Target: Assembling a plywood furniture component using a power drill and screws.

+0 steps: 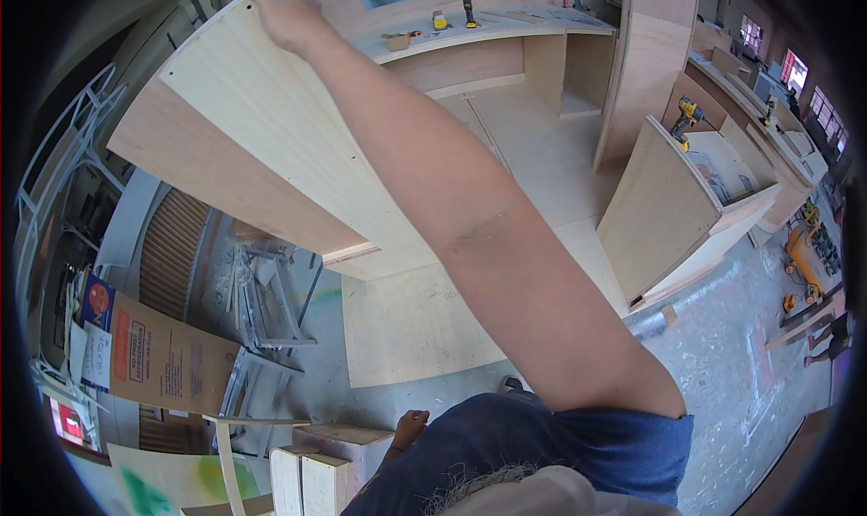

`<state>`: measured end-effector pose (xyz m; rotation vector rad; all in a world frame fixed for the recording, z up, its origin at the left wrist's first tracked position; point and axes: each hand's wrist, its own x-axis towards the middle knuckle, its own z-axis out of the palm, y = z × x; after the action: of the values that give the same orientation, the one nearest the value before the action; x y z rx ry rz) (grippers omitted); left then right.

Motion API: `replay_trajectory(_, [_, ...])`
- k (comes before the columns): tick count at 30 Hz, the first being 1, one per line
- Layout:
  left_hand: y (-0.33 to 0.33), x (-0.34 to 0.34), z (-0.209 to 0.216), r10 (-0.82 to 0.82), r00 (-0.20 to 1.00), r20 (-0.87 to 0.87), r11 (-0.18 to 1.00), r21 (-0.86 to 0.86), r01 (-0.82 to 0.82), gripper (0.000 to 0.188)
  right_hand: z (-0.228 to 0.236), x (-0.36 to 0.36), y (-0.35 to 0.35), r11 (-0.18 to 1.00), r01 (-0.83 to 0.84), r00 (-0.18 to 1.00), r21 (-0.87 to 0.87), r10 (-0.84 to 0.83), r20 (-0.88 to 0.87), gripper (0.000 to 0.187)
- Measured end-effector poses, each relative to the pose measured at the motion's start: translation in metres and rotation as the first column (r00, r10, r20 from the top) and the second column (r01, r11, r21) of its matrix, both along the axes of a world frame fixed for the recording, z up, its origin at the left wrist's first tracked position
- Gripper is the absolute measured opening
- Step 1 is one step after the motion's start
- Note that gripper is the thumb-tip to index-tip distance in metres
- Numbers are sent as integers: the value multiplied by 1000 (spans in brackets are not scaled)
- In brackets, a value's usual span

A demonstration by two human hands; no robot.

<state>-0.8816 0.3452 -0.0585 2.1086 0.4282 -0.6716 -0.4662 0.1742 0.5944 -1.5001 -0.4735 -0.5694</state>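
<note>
My right arm stretches across the view to the upper left. There my right hand (287, 15) bends its fingers over the top edge of a tall plywood panel (262, 110), gripping it. The panel has a pale face with small dark holes and stands on a plywood base board (411, 326). My forearm hides part of the panel and base. Low beside my body, my left hand (413, 423) hangs with its fingers curled in, and nothing shows in it.
A curved plywood counter (488, 36) bears a drill (470, 9) and a yellow tool (440, 19). Another drill (688, 117) rests on a plywood cabinet (664, 209) at right. Metal frames (271, 290) and a cardboard sheet (172, 358) stand left. A yellow compressor (804, 254) sits far right, near a person's hand (813, 340).
</note>
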Motion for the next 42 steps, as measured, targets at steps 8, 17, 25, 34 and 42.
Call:
replay_trajectory(8, [9,-24,-54,-354,850,390,931,235,280,25,10,20,-13,996,-37,998,-80,33,-56,85])
replay_trajectory(17, [10,-55,-91,-593,799,100,710,534,460,25,16,50,-13,994,-51,997,-96,46,-58,90])
replay_trajectory(25, [-5,-83,-85,-497,864,81,763,514,391,23,18,57,-15,994,-27,999,-107,24,-31,85])
replay_trajectory(34, [16,-92,-98,-430,900,71,798,496,342,22,23,88,1,996,62,998,-61,-62,8,85])
replay_trajectory(42, [75,-89,-115,-462,882,96,735,598,320,21,25,166,5,995,94,991,-44,-89,101,87])
